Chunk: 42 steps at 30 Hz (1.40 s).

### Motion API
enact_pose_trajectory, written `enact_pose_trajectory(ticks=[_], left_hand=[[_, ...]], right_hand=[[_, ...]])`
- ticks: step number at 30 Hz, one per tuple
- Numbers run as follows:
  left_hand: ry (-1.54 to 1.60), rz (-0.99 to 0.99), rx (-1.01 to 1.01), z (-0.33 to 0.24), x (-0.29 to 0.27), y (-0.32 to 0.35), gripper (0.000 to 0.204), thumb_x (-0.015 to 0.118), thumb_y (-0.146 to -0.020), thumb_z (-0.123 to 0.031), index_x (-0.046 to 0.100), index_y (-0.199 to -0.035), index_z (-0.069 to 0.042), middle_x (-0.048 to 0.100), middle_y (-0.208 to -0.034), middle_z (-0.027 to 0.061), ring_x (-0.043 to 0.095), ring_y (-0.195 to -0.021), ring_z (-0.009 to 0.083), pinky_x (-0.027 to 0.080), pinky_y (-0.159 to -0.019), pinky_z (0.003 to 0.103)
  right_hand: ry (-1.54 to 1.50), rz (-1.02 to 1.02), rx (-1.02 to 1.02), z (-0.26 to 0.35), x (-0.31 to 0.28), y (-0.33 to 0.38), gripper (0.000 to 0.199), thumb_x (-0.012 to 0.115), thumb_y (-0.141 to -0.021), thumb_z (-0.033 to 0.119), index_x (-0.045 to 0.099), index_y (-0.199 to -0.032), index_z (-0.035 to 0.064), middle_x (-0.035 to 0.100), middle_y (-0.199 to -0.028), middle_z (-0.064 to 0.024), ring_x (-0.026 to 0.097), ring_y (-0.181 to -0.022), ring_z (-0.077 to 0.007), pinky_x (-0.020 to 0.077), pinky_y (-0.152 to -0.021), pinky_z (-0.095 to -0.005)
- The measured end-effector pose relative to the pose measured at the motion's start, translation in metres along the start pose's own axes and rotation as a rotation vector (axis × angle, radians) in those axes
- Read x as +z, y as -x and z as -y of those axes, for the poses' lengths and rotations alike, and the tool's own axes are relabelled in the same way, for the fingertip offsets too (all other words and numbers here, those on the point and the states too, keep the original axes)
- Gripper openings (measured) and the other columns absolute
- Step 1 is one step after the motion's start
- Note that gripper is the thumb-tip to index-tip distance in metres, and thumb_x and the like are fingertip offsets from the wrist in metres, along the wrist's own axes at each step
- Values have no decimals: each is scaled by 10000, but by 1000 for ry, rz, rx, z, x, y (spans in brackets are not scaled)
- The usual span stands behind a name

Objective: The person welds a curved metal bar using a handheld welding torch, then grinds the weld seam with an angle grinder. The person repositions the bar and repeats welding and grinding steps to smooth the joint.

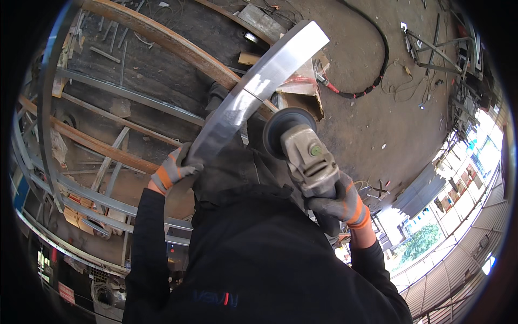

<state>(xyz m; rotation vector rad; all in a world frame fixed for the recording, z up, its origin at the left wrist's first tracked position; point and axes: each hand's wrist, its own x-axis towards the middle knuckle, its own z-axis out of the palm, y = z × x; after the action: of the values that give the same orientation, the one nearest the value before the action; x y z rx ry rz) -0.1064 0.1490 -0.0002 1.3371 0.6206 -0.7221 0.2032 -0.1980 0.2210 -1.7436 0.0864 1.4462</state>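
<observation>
A shiny metal bar of rectangular section (pixel 264 75) rises from my lap toward the upper middle, its near end at my left hand. A dark seam crosses it where it passes over a rusty beam. My left hand (pixel 174 170), in a grey and orange glove, grips that near end, with its thumb along the side. In my gloved right hand (pixel 345 202) is an angle grinder (pixel 308 156), fingers wrapped round its body. The grinder's dark round disc (pixel 288 127) is just right of the bar, apart from it.
Rusty beams (pixel 162 40) and grey steel rails (pixel 129 97) lie across the left side. An open cardboard box (pixel 305 100) sits beyond the grinder. A black hose (pixel 386 48) with red bands curves over the floor. Metal frames (pixel 431 48) stand at the far right.
</observation>
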Motion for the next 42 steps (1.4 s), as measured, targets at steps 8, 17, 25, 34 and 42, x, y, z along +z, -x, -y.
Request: enact_pose_trajectory(ticks=[8,17,25,34,42], left_hand=[[-607,-593,284,-19,71,12,1143,1012,-764,-407,450,-1689,-41,613,-1564,238,616,-1397,453,527,-1147,541],[-669,-752,293,-6,82,1,900,928,-806,-271,556,-1593,-44,666,-1425,227,682,-1268,462,570,-1064,539],[-720,-755,269,-8,83,2,856,920,-814,-274,579,-1556,-17,671,-1408,237,684,-1255,471,574,-1057,538],[-735,-775,274,-8,83,3,836,920,-817,-284,594,-1544,-30,671,-1398,239,701,-1232,459,590,-1026,534],[-754,-795,282,-7,83,2,808,919,-818,-293,614,-1519,-32,680,-1394,221,721,-1201,453,601,-1011,522]], right_hand=[[93,15,3,-15,26,-37,631,995,-872,227,716,-1370,-42,827,-1153,-131,764,-1063,-172,591,-952,-374],[16,-11,-4,2,50,-56,734,948,-934,220,609,-1530,-39,807,-1300,-143,752,-1204,-188,581,-1064,-379],[1,0,17,9,53,-61,724,948,-936,223,627,-1529,-41,813,-1306,-156,766,-1200,-204,585,-1060,-389],[-26,7,63,29,53,-62,696,909,-962,166,611,-1555,-42,777,-1377,-144,704,-1278,-183,534,-1131,-375],[-2,-10,81,30,57,-60,720,904,-967,157,587,-1580,-48,763,-1419,-149,696,-1303,-188,527,-1153,-387]])
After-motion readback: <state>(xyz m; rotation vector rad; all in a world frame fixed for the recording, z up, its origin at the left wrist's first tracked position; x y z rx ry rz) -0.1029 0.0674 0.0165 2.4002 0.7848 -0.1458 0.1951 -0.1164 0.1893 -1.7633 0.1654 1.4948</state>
